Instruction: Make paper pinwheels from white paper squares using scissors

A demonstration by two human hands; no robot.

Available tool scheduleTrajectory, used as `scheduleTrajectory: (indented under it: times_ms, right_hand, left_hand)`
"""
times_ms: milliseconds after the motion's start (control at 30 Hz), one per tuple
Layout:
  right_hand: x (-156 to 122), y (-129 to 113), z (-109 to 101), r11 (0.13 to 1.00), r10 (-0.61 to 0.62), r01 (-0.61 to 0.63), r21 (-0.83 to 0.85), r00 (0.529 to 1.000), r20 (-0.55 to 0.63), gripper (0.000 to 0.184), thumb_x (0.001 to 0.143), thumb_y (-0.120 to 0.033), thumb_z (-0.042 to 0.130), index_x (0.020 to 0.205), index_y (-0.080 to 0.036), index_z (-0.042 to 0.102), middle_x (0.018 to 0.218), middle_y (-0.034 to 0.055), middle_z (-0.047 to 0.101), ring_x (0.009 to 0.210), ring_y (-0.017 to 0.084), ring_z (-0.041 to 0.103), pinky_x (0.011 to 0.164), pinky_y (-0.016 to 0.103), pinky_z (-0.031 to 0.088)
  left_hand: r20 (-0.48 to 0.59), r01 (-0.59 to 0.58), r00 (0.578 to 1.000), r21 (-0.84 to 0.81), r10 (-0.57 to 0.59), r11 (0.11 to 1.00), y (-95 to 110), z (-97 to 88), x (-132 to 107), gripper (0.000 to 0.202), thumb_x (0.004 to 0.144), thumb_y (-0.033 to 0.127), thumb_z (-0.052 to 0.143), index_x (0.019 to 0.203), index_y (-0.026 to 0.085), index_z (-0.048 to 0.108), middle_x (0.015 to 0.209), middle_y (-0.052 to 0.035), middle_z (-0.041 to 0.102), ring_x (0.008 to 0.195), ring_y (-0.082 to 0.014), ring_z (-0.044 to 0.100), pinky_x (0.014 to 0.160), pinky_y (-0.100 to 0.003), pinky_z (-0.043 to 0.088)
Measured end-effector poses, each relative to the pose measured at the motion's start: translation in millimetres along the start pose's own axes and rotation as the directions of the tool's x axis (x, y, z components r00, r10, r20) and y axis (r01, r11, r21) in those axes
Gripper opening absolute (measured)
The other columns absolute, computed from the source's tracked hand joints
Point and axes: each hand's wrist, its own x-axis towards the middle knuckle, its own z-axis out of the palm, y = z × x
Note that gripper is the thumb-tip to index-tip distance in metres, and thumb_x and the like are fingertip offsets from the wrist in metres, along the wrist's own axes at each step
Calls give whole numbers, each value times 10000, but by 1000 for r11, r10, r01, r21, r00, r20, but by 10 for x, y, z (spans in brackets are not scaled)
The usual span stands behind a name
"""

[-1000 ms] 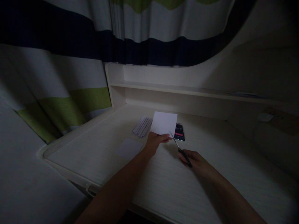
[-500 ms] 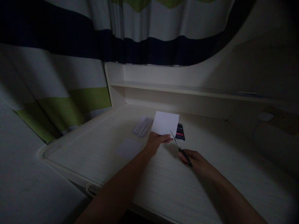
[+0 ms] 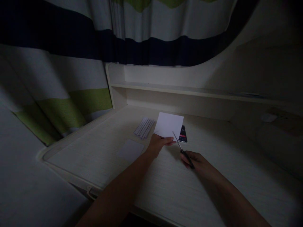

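White paper [image 3: 168,124], LH [image 3: 157,145]; scissors [image 3: 187,158], RH [image 3: 199,162]

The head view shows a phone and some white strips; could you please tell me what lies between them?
In the head view, the white sheet held in the left hand comes between the strips and the phone, hiding part of the phone.

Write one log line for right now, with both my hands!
left hand: holds white paper | right hand: holds scissors at paper's near right corner | phone: on desk, partly hidden by paper
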Motion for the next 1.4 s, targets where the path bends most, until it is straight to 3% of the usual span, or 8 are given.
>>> scheduleTrajectory:
  times_ms: [1200,1400]
  right_hand:
    - [-6,37,15,1000,15,-15,27,1000,-25,410,738,-565,440,565,-198,379,517,-47,355,487,92,322,487,252,256]
    - [0,64,9,998,11,-10,56,1000,-16,371,748,-508,472,570,-193,391,508,-55,357,477,82,314,486,249,249]
  left_hand:
    - [15,0,1000,53,-1,999,-17,36,-9,343,557,296,709,832,100,648,795,-106,680,641,-167,629,583,-258,481]
    - [5,7,1000,40,-7,999,-10,41,-11,355,552,283,710,838,83,644,803,-118,677,638,-175,632,597,-273,487]
